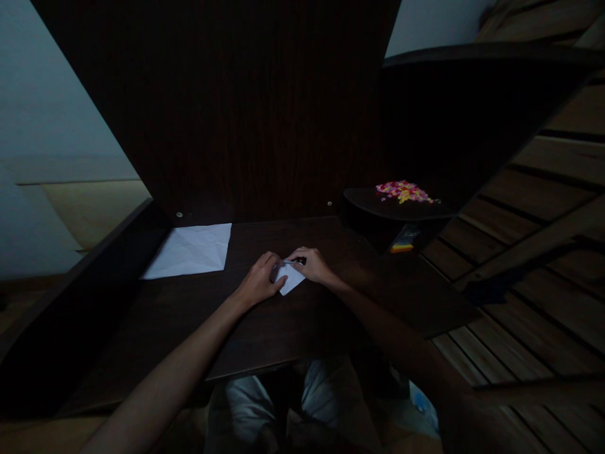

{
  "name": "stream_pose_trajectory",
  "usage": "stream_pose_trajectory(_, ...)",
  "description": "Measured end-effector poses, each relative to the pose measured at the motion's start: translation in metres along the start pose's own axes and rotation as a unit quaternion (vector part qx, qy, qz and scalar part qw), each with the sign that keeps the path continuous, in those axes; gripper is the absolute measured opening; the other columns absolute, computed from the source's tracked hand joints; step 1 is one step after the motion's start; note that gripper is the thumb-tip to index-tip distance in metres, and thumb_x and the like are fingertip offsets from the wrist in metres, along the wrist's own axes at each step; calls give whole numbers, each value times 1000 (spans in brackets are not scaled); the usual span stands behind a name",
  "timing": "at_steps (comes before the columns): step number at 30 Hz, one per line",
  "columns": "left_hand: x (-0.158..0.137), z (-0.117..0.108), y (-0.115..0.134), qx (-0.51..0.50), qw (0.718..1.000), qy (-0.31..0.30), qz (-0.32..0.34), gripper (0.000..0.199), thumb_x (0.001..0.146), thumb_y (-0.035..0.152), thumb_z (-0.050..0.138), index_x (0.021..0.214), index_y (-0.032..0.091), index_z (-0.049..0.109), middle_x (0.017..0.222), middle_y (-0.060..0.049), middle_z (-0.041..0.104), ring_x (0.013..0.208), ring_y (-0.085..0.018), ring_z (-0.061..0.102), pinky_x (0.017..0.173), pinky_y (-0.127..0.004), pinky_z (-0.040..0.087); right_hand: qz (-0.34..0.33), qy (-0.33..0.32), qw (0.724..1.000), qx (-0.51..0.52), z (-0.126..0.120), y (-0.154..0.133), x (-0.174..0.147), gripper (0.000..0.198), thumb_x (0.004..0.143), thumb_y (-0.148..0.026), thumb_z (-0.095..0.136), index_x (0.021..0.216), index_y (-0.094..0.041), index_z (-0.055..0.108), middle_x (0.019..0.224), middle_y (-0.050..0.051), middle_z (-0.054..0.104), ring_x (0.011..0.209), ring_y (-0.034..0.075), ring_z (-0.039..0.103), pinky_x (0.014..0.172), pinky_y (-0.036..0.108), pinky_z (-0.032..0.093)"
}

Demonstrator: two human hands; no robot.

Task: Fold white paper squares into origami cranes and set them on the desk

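A small folded piece of white paper lies on the dark wooden desk, one corner pointing toward me. My left hand grips its left side, the thumb on top near the middle. From the right, my right hand pinches the upper edge, where a narrow fold stands up a little. The fingertips of both hands almost meet along that edge and hide part of it.
Larger creased white sheets lie at the back left of the desk. Small pink, red and yellow pieces are heaped on a rounded shelf at the right. A tall dark panel rises behind, and wooden slats stand at the far right.
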State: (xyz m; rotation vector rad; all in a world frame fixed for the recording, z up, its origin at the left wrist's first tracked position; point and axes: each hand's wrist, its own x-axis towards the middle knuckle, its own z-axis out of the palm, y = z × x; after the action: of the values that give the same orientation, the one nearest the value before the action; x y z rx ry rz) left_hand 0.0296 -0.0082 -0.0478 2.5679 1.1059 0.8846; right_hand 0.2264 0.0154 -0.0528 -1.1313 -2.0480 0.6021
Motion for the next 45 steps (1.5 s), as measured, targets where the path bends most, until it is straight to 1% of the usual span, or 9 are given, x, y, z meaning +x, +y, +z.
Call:
stream_pose_trajectory(4,-1,2,-4,26,1000,2,18,48,82,33,56,125,14,48,128,-14,52,122,-25,47,103,-41,40,-66,-56,994,-70,-2,-2,-4,34,72,-5,54,95,-21,73,102,5,71,101,19,62,94,36,46)
stream_pose_trajectory(9,-3,5,-10,87,988,-120,41,48,93,38,37,130,9,49,136,-16,50,131,-26,40,109,-44,33,-65,-141,982,-108,-8,-2,-9,45,75,-7,51,116,-20,65,124,4,62,132,22,40,109,40,35)
stream_pose_trajectory(12,-3,3,-11,117,981,-148,38,53,95,41,30,132,6,47,139,-18,46,132,-25,38,109,-43,31,-51,-172,976,-126,-14,-3,-10,43,81,-12,48,122,-20,60,129,4,57,137,22,29,111,42,31)
stream_pose_trajectory(19,-1,-1,-10,165,973,-156,35,51,95,43,31,132,14,49,139,-13,47,130,-23,42,109,-39,32,-27,-213,963,-165,-18,-8,-11,42,87,-19,46,129,-22,54,135,4,51,139,23,25,111,43,26)
stream_pose_trajectory(25,-1,-3,-8,158,975,-150,34,51,95,42,29,132,13,49,139,-13,47,130,-22,42,108,-40,33,35,-172,970,-168,-27,-8,-13,40,84,-27,56,124,-25,58,140,9,44,132,26,38,107,41,30)
stream_pose_trajectory(29,-2,-3,-10,134,981,-140,30,50,94,44,32,131,15,50,137,-12,49,129,-23,43,108,-41,32,11,-139,981,-137,-24,-3,-14,35,83,-26,58,117,-24,64,126,7,60,126,25,48,104,38,35)
stream_pose_trajectory(34,-3,-2,-16,70,994,-89,-4,59,89,49,43,137,14,42,136,-14,51,125,-25,48,103,-41,38,-39,-13,992,-118,-9,8,-13,31,79,-24,64,109,-18,68,108,9,69,104,23,60,93,37,44)
stream_pose_trajectory(39,-3,0,-20,5,997,-59,-50,77,81,50,55,144,15,28,132,-15,53,119,-27,49,100,-43,39,-46,31,992,-114,-1,7,-8,10,81,-18,61,86,-17,69,91,7,69,88,19,58,84,35,44)
stream_pose_trajectory(45,-2,-6,-14,-86,992,-37,-87,87,77,44,63,147,17,19,124,-14,57,114,-27,52,99,-43,39,33,43,997,52,-1,-1,-4,8,82,-23,56,80,-17,61,79,3,65,72,15,59,67,28,45)
